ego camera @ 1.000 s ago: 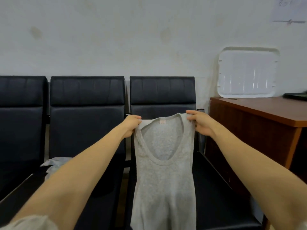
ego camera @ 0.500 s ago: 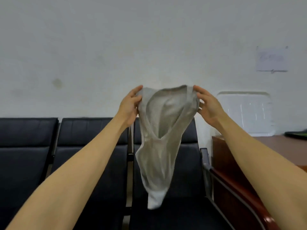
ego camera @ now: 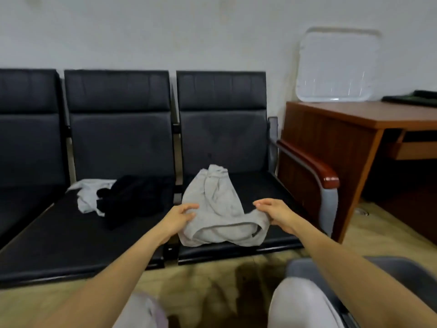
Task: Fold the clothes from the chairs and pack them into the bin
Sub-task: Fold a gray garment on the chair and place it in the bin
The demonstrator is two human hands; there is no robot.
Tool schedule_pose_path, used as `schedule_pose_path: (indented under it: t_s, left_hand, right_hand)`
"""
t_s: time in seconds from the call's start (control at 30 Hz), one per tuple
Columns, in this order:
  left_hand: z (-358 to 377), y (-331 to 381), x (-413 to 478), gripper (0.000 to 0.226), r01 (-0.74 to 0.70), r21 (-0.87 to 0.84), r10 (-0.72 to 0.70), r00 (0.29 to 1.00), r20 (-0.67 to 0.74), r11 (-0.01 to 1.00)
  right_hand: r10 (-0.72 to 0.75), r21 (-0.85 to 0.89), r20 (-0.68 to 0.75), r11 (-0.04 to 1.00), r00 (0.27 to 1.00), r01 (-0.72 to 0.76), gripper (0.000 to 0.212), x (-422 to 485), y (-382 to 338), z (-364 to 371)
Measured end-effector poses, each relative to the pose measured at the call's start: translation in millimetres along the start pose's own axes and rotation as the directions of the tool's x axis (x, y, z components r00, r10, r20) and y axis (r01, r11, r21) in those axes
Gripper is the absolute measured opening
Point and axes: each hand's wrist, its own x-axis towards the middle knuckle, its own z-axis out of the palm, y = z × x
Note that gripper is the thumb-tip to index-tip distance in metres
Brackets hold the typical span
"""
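I see the grey top (ego camera: 212,204) lying on the right chair's seat (ego camera: 272,192), its neckline at the front edge. The left hand (ego camera: 182,216) grips 1 shoulder and the right hand (ego camera: 275,213) pinches the other strap. On the middle seat (ego camera: 59,233), towards the back edge, a white garment (ego camera: 86,197) touches a black garment (ego camera: 132,197)

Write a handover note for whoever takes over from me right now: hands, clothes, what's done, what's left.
Left hand and right hand each grip a near corner of the grey tank top, laid on the rightmost chair seat.
White garment and black garment lie crumpled on the middle seat.
Done: top laid out, unfolded.
Left: fold it, fold the other two, pack all three into the bin, probably the grey container at lower right.
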Motion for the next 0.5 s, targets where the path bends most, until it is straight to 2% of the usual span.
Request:
schedule_pose_path:
  t_s: [0.03,0.1,0.17,0.23,0.27,0.37,0.5]
  left_hand:
    - [3,-8,-9,0.027,0.058,0.052,-0.062,0.995,0.073,0.997]
    - [1,-17,-19,0.037,0.151,0.214,-0.189,0.968,0.167,0.965]
    - [-4,-23,-16,0.043,0.181,0.279,-0.208,0.976,0.070,0.943]
    - [-8,-26,-6,0.036,0.189,0.259,-0.179,0.982,-0.061,0.947]
    - [-10,-28,0,0.030,0.183,0.268,-0.165,0.982,-0.088,0.946]
    - [-7,-36,19,0.023,0.194,0.368,-0.175,0.981,-0.084,0.909]
    - [5,-47,44,0.029,0.181,0.476,-0.130,0.982,-0.137,0.861]
  right_hand:
    - [0.059,-0.158,0.049,0.986,0.997,-0.051,0.020,-2,9,1]
    - [0.212,-0.514,0.125,0.849,0.969,-0.119,0.026,-6,18,0]
    - [0.224,-0.672,0.117,0.736,0.968,-0.088,0.025,-5,19,0]
    - [0.139,-0.726,0.116,0.687,0.984,-0.012,0.020,0,14,8]
    - [0.111,-0.737,0.122,0.676,0.986,0.015,0.024,2,12,15]
    - [0.053,-0.744,0.127,0.665,0.991,0.060,0.025,15,11,37]
    - [-0.043,-0.740,-0.019,0.672,0.999,0.014,0.018,46,16,59]
